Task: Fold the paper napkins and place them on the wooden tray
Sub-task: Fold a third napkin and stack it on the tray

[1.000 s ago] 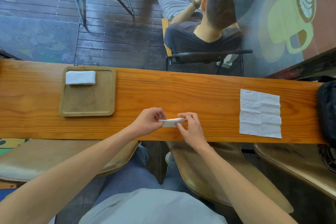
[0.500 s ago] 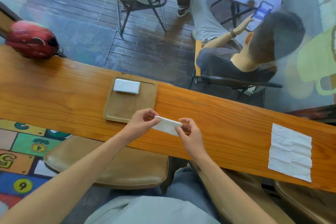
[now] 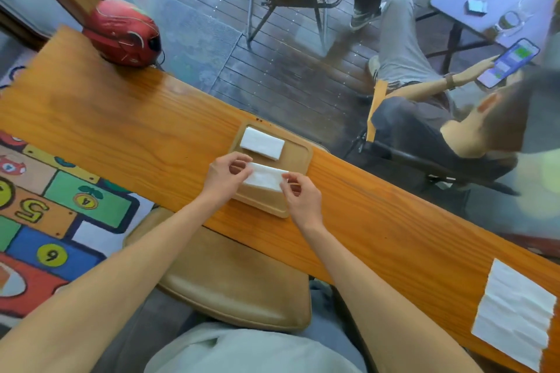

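Folded napkin held over the tray

On our long wooden surface (image 3: 127,127) sit a red helmet (image 3: 122,32) at the far left and an unfolded napkin (image 3: 515,313) well to the right. The wooden tray (image 3: 298,153) already carries one folded napkin (image 3: 262,142); our left hand (image 3: 225,177) and right hand (image 3: 301,197) pinch the ends of a second folded napkin (image 3: 263,178) just above the tray's middle.

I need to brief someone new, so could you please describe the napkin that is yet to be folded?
Follow the long wooden counter to its right end, far from the wooden tray. The unfolded napkin lies there flat, creased and alone, larger than the two folded ones at the tray.
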